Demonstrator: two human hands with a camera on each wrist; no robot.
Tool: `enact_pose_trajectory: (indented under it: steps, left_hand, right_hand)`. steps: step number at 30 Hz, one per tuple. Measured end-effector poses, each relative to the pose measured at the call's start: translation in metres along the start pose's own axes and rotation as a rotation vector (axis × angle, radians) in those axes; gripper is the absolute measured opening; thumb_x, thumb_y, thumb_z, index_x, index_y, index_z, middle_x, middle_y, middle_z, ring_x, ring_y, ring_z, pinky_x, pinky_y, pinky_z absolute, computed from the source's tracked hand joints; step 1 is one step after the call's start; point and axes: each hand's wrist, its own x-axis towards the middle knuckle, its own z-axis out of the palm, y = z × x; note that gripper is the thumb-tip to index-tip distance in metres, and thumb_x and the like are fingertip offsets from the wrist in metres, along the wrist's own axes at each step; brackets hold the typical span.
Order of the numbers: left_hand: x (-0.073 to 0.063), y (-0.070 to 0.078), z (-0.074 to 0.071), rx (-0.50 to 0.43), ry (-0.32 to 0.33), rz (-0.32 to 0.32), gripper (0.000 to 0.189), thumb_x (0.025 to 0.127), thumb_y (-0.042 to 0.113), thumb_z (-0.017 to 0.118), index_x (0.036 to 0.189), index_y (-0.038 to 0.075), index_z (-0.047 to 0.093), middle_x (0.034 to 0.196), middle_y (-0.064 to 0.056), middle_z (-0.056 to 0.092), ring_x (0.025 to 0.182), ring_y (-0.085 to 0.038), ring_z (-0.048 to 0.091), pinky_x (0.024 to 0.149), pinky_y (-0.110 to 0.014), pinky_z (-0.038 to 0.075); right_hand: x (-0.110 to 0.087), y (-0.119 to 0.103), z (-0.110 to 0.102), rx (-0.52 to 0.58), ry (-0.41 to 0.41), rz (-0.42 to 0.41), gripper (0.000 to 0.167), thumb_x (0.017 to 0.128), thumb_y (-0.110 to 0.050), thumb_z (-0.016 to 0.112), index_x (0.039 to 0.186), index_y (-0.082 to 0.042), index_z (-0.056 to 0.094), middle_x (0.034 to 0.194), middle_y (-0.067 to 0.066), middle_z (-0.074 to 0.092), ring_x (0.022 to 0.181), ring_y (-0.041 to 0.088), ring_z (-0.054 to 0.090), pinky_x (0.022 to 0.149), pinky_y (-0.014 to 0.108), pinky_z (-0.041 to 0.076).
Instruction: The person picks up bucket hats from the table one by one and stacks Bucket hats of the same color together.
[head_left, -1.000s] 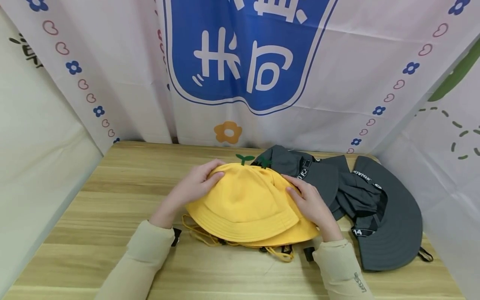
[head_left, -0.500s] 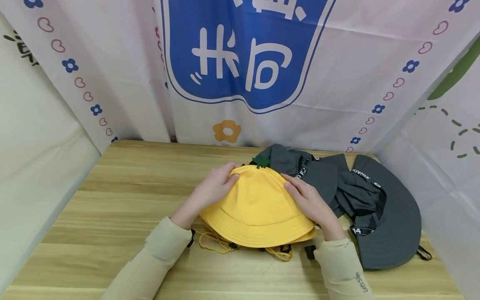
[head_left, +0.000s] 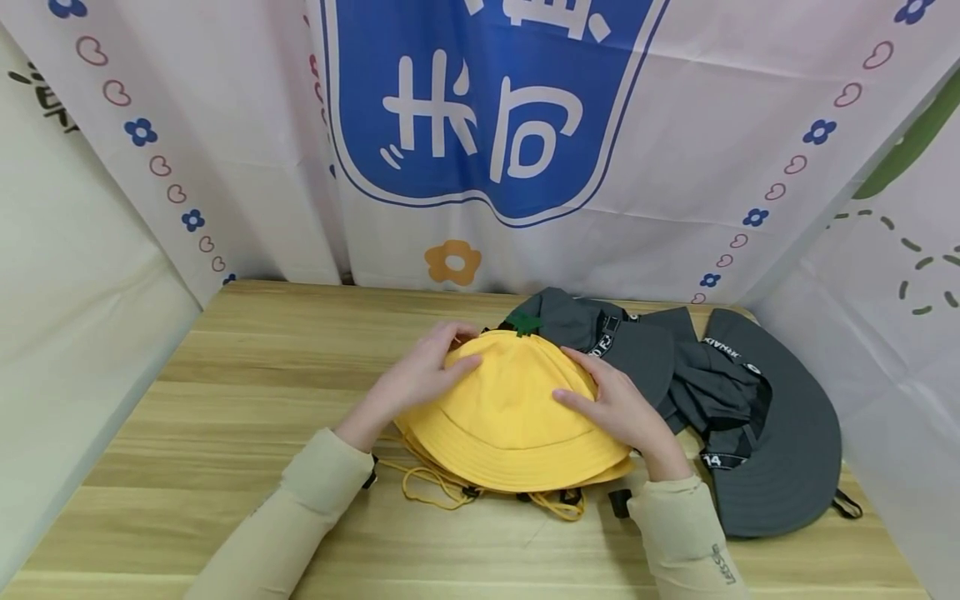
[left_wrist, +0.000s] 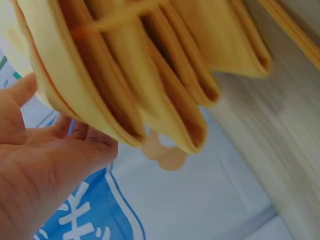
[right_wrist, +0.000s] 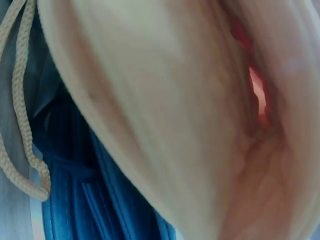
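Yellow bucket hats (head_left: 517, 408) lie folded flat and stacked, their brims toward the person. Green sprout trims (head_left: 524, 323) overlap at the top. My left hand (head_left: 427, 367) holds the stack's upper left side, thumb on the front and fingers partly hidden behind. On the upper right side my right hand (head_left: 618, 404) has its thumb across the front cloth, other fingers along the far edge. Several folded yellow brim layers (left_wrist: 175, 110) show in the left wrist view. Yellow chin cords (head_left: 435, 487) with black stoppers trail out below the brims.
Dark grey hats (head_left: 787, 442) with wide brims lie to the right, partly behind the yellow stack. A black clip (head_left: 620, 503) rests by the right sleeve. The wooden table (head_left: 247, 400) meets a printed curtain (head_left: 262, 183) at the back.
My left hand moved right, bringing the top yellow hat into line over the one beneath, then eased slightly back left. My right thumb shifted left across the front cloth.
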Motion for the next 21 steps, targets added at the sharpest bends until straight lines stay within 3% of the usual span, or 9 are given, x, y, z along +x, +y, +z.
enact_pose_trajectory:
  steps: [12,21]
  left_hand:
    - [0.008,-0.021,-0.001,0.001,-0.158,-0.093,0.077,0.089,0.065,0.061,0.146,0.015,0.047,0.141,-0.007,0.058,0.128,-0.025,0.056,0.108,-0.047,0.045]
    - [0.01,-0.023,-0.003,0.02,-0.215,-0.127,0.081,0.086,0.07,0.062,0.147,0.019,0.046,0.138,-0.007,0.06,0.123,-0.025,0.059,0.105,-0.047,0.047]
  right_hand:
    - [0.0,0.001,0.001,0.003,0.013,0.004,0.07,0.096,-0.039,0.066,0.154,-0.012,0.038,0.155,0.017,0.044,0.142,0.038,0.043,0.113,0.058,0.038]
    - [0.001,-0.005,0.003,0.002,0.049,-0.036,0.067,0.094,-0.033,0.07,0.152,-0.012,0.042,0.152,0.015,0.049,0.139,0.037,0.047,0.111,0.056,0.042]
